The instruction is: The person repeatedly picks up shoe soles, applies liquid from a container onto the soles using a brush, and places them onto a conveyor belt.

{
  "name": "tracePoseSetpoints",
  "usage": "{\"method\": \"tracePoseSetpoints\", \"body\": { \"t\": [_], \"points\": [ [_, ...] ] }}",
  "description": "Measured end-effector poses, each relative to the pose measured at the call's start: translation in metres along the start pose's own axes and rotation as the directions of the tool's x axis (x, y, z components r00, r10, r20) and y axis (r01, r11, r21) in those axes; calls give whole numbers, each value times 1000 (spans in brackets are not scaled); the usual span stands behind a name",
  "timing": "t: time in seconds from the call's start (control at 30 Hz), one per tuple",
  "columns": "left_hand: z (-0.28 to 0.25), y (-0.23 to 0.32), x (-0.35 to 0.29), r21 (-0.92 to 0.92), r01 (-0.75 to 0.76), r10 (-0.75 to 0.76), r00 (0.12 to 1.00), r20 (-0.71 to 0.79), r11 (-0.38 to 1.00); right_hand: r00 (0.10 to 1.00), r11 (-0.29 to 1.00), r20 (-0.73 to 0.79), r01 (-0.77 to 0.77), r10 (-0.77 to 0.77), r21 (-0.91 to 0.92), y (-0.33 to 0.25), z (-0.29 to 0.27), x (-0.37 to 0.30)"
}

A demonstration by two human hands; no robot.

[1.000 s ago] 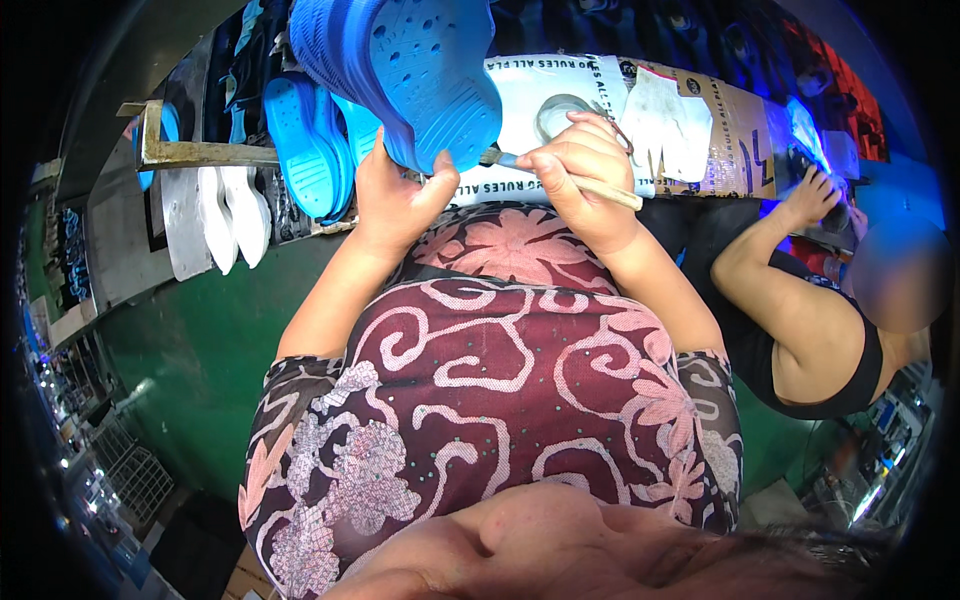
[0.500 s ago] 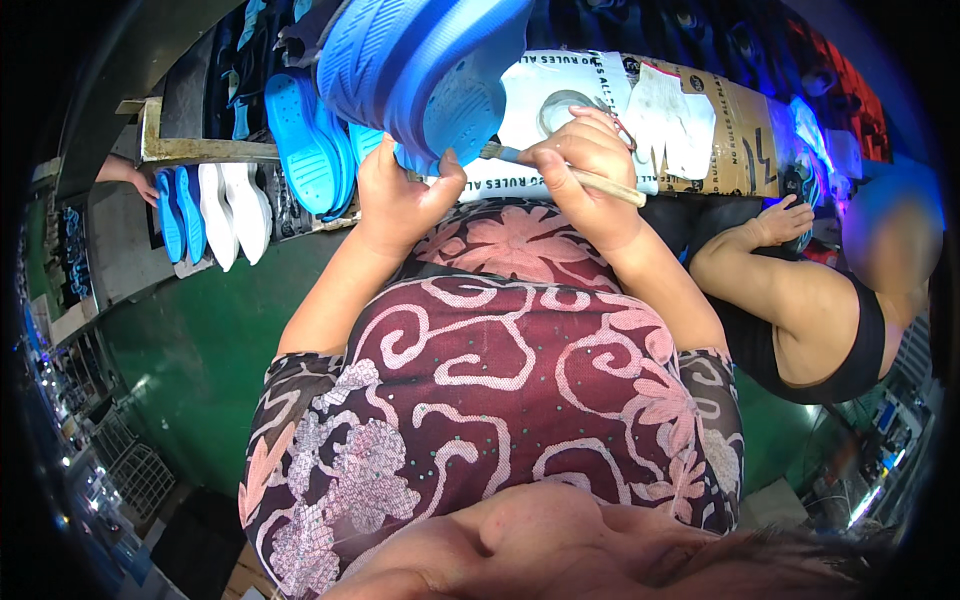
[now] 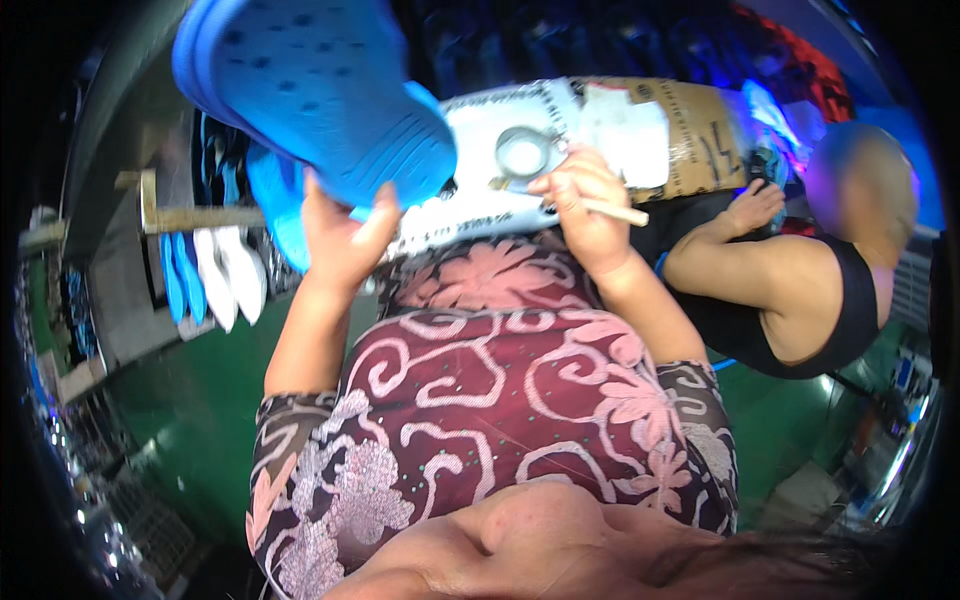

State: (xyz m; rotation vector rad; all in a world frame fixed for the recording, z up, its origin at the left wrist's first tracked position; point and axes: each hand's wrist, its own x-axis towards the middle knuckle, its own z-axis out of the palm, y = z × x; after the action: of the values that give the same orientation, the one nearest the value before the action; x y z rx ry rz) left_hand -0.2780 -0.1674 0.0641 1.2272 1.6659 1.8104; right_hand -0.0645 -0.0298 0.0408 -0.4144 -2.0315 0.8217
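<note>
My left hand [image 3: 345, 235] grips the near end of a large blue foam shoe sole [image 3: 320, 85], dotted with small holes and raised at the upper left. In my right hand [image 3: 588, 205] is a brush [image 3: 622, 213] with a pale wooden handle, fingers closed round it. Its bristle end points left, just below a small round dish [image 3: 523, 153]. That dish rests on a white plastic-wrapped surface [image 3: 470, 125] before me. Another blue sole [image 3: 275, 215] lies beyond my left wrist, partly hidden by the one I hold.
A white glove-like cloth [image 3: 630, 125] and brown cardboard [image 3: 705, 140] lie to the right. Pairs of blue soles [image 3: 183, 280] and white soles [image 3: 228, 275] stand at left, near a wooden edge [image 3: 205, 218]. A co-worker [image 3: 780, 250] sits close on my right.
The blue sole has moved left and turned so its holed face shows. My right hand and brush have drawn away from it toward the dish. The whole view has shifted slightly.
</note>
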Motion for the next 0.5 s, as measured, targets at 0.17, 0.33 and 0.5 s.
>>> {"method": "tracePoseSetpoints", "body": {
  "t": [0.17, 0.33, 0.5],
  "points": [
    [4, 70, 27, -162, 304, -225, 896, 382, 939, 960, 958, -130, -224, 248, 180, 4, -9, -28],
    [84, 112, 111, -256, 250, 4, 707, 707, 934, 936, 941, -153, -292, 318, 169, 2, -15, -35],
    [145, 108, 230, -523, 422, 16, 767, 642, 741, 915, 925, -161, -348, 370, 153, -2, -12, -26]
  ]
}}
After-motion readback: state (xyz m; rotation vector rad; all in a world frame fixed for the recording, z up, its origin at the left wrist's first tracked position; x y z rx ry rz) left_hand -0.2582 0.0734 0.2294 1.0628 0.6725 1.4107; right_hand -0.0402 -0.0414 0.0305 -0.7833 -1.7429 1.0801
